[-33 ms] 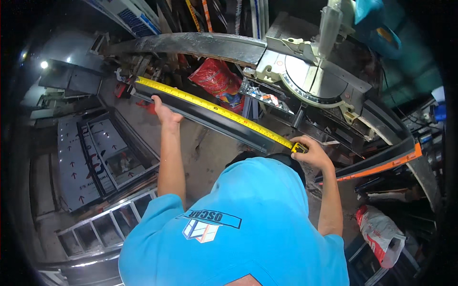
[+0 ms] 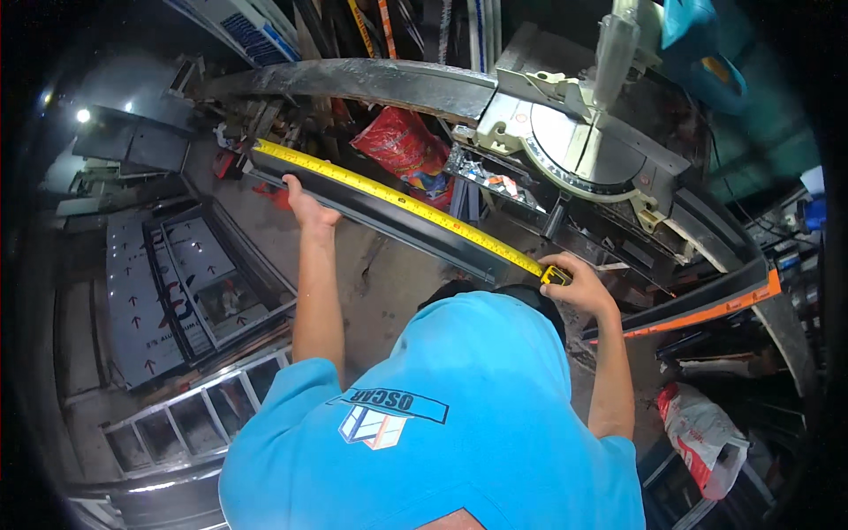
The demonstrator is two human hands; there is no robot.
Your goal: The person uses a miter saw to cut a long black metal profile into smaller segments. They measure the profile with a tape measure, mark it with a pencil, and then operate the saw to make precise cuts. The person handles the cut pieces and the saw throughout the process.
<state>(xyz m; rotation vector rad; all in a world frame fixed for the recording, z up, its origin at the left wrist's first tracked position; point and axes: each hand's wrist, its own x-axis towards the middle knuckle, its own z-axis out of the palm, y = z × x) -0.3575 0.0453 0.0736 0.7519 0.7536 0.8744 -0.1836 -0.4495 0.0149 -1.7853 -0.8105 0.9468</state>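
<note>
A long black metal profile (image 2: 389, 218) slants across in front of me, its left end farther away than its right. My left hand (image 2: 311, 208) grips it from beneath near that far left end, with the fingers partly hidden behind it. A yellow tape measure blade (image 2: 402, 200) is pulled out along the profile's upper edge, reaching to its left end. In my right hand (image 2: 574, 281) is the small black and yellow tape measure case (image 2: 555, 276), held past the profile's right end with the fingers closed round it.
A miter saw (image 2: 579, 146) stands on a bench at the back right, beside a long grey rail (image 2: 353, 79). Beyond the profile lies a red sack (image 2: 402, 146). An aluminium ladder (image 2: 190, 415) and printed panels (image 2: 146, 300) are at left; a red and white bag (image 2: 702, 437) sits right.
</note>
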